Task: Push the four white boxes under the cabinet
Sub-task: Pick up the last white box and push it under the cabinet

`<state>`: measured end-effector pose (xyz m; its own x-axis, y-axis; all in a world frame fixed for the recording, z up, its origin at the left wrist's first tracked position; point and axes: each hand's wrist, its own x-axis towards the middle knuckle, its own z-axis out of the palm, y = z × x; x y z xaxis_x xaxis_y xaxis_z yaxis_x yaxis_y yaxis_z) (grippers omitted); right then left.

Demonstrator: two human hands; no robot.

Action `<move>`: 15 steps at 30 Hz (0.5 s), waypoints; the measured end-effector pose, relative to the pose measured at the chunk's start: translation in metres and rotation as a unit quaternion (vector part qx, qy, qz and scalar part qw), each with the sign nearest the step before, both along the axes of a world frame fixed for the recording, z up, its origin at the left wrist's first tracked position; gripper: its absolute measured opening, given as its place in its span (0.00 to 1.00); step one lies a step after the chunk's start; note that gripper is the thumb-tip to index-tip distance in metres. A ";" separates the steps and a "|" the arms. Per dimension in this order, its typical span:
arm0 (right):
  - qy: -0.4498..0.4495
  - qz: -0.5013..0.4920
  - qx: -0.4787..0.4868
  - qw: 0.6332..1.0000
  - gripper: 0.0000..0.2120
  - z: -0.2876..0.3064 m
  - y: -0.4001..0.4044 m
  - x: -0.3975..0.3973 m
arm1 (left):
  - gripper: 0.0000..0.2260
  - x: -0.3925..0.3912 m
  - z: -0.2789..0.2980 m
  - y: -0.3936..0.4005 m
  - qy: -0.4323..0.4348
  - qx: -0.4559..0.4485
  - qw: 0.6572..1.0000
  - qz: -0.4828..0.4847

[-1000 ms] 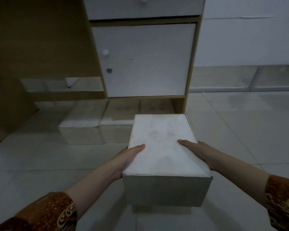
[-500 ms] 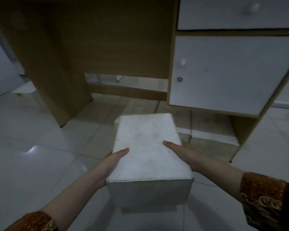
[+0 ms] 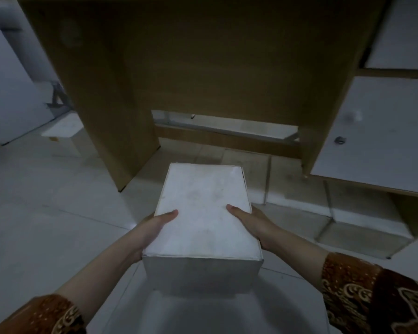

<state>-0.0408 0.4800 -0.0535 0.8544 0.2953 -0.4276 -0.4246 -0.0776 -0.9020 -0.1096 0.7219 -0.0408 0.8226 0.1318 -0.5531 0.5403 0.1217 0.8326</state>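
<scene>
Clamping the white box [image 3: 202, 210] between both hands, left hand [image 3: 155, 225] and right hand [image 3: 253, 221] pressed opposite sides, thumbs on top, likely to steer it toward the cabinet [image 3: 377, 131].

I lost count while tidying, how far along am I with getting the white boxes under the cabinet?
Done: a row of boxes already sits under the cabinet; count unclear. In hand: one white box gripped by left hand and right hand. Left: pushing it under.
</scene>
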 end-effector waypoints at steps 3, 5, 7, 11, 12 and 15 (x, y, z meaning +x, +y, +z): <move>0.010 0.002 -0.001 1.000 0.26 -0.020 0.045 0.014 | 0.14 0.010 -0.013 0.042 0.004 0.013 1.000 0.021; 0.018 0.009 0.000 1.000 0.27 -0.038 0.078 0.027 | 0.11 0.017 -0.030 0.075 0.005 0.020 0.999 0.031; 0.016 0.010 -0.002 1.000 0.27 -0.056 0.109 0.039 | 0.09 0.027 -0.049 0.103 0.005 0.028 0.999 0.035; 0.004 -0.002 -0.029 1.000 0.29 -0.089 0.145 0.064 | 0.08 0.053 -0.083 0.138 0.006 0.028 0.999 0.034; -0.002 -0.004 -0.037 0.999 0.29 -0.095 0.151 0.071 | 0.10 0.062 -0.090 0.143 0.006 0.030 0.999 0.029; -0.010 -0.031 -0.062 0.998 0.30 -0.114 0.158 0.089 | 0.15 0.092 -0.108 0.152 -0.007 0.049 0.999 0.012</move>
<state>0.0483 0.6382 -0.1679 0.8785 0.1876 -0.4395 -0.4134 -0.1629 -0.8959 -0.0173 0.8737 -0.1490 0.8266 0.2035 -0.5247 0.5260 0.0521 0.8489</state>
